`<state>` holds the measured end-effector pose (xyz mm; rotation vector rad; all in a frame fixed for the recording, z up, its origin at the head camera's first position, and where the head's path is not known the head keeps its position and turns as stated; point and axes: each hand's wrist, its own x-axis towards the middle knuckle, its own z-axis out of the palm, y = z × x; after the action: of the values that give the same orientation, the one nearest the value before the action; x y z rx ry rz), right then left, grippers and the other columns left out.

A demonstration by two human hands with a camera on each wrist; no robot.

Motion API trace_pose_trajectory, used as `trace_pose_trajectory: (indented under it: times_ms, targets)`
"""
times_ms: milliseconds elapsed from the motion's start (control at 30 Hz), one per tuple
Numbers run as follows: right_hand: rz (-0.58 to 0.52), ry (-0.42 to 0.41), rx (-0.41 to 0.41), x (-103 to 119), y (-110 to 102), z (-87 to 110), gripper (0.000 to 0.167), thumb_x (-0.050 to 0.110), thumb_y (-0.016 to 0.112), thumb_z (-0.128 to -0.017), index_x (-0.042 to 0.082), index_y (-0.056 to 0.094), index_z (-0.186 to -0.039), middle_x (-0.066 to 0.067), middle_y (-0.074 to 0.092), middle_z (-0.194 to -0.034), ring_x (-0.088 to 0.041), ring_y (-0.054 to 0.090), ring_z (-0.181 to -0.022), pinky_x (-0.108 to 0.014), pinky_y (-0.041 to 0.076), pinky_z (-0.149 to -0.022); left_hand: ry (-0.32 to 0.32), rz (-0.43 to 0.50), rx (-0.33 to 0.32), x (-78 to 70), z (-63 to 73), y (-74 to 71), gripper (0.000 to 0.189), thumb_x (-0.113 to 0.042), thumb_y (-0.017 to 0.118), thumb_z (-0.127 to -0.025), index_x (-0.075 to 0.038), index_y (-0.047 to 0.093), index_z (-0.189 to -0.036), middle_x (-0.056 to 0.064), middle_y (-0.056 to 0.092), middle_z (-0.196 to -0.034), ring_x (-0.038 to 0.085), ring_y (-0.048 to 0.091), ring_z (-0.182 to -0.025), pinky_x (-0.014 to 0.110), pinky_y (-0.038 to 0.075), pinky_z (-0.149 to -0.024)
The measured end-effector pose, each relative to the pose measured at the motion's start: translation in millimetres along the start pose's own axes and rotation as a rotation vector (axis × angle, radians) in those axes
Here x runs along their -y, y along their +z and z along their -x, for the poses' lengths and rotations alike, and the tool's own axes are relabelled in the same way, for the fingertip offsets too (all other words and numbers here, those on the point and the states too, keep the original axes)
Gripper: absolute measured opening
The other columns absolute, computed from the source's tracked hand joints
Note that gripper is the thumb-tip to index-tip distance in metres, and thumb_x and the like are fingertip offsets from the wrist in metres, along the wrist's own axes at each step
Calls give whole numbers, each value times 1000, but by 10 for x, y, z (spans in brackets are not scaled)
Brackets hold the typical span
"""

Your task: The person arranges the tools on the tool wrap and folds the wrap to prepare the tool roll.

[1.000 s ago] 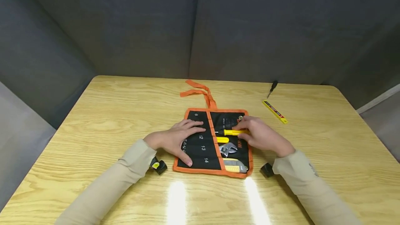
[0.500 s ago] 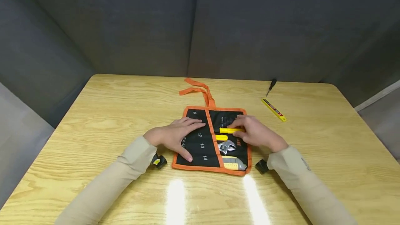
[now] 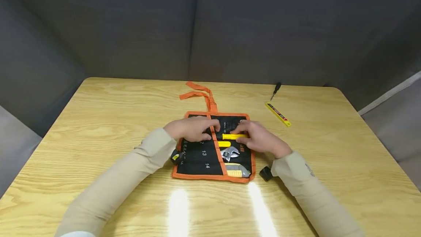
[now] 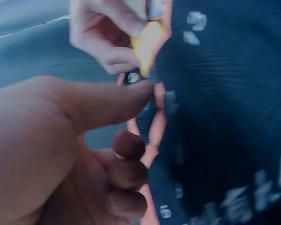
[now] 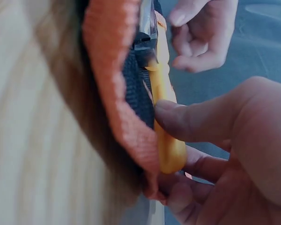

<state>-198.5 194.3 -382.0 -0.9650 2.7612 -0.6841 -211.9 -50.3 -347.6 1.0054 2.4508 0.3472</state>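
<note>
A black tool roll (image 3: pixel 197 165) with orange trim lies open on the table, its numbered pockets at left. My right hand (image 3: pixel 261 138) pinches the yellow handle of a screwdriver (image 3: pixel 233 136) between thumb and fingers, the shaft end hidden in a pocket. In the right wrist view the screwdriver (image 5: pixel 165 89) lies along the roll's edge. My left hand (image 3: pixel 192 129) hovers over the pockets, thumb and forefinger apart near the orange pocket edge, fingers bent. Below the screwdriver sit another yellow handle (image 3: pixel 224 144), an adjustable wrench (image 3: pixel 230 153) and a utility knife (image 3: pixel 237 171) in pockets.
Orange tie straps (image 3: pixel 211 102) stretch from the roll's far edge. At the back right lie a small black-handled screwdriver (image 3: pixel 275 90) and a narrow yellow case (image 3: pixel 278 114). The wooden table (image 3: pixel 115 120) ends at a dark curtain (image 3: pixel 138 28).
The left hand has lifted from lying flat on the roll and moved right to the pocket edge, fingers now bent. The screwdriver has slid left, deeper into its pocket. The whole view has shifted slightly.
</note>
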Motion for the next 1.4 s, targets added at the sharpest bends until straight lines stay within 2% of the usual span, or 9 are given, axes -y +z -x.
trace_pose_trajectory:
  times_ms: [100,167,333,600,733,967,1067,1200,1400]
  targets:
    - [-1,-4,-1,14,6,-17,22,4,68,-88,8,74,-108,-3,69,-100,-19,56,-88,-38,47,-79,24,5,-22,37,-56,56,23,-10,50,-100,-16,55,-122,5,59,-121,18,52,-92,32,43,-82]
    - [0,-12,-5,15,12,-23,21,4,68,-87,8,74,-107,-2,69,-99,-18,56,-88,-37,47,-79,27,12,-45,49,-86,76,18,-7,48,-100,-15,58,-113,5,61,-107,17,50,-81,29,41,-75]
    - [-1,-12,-13,36,30,-41,20,4,69,-87,9,74,-105,-1,68,-97,-16,55,-85,-34,47,-77,37,34,-63,70,-144,87,10,-11,52,-100,-15,54,-91,2,50,-79,16,43,-63,26,34,-62]
    - [-4,6,-1,72,35,-14,19,4,68,-87,8,74,-105,-2,68,-96,-17,55,-86,-36,46,-79,139,142,38,168,-231,100,15,-12,51,-100,-13,46,-85,0,41,-80,15,44,-72,26,37,-72]
    - [-11,-2,-1,76,26,-9,19,4,68,-87,7,74,-105,-2,67,-97,-17,56,-87,-37,47,-80,171,120,15,190,-256,127,21,-13,50,-100,-15,42,-81,0,37,-74,15,39,-66,25,35,-70]
    - [18,-16,-22,68,43,14,20,5,68,-88,6,74,-107,-4,71,-103,-22,61,-100,-43,50,-90,244,130,-79,211,-256,208,23,-12,46,-101,-14,40,-79,0,35,-76,14,38,-70,27,34,-72]
    - [25,-33,-26,79,61,17,22,6,68,-88,6,73,-109,-4,70,-103,-21,61,-95,-40,51,-85,262,150,-92,199,-242,220,23,-12,45,-101,-13,40,-78,0,36,-76,15,37,-69,27,34,-72]
    - [18,-60,-16,107,61,12,23,7,67,-89,6,72,-112,-4,68,-99,-13,54,-78,-29,47,-70,257,169,-87,180,-218,213,24,-11,44,-102,-13,40,-78,0,36,-76,14,36,-68,27,34,-72]
    - [42,-84,22,176,33,-22,22,8,66,-91,6,73,-112,-1,65,-92,-9,46,-70,-24,41,-64,250,172,-81,161,-202,198,25,-10,42,-103,-12,40,-78,1,35,-76,14,34,-67,27,34,-71]
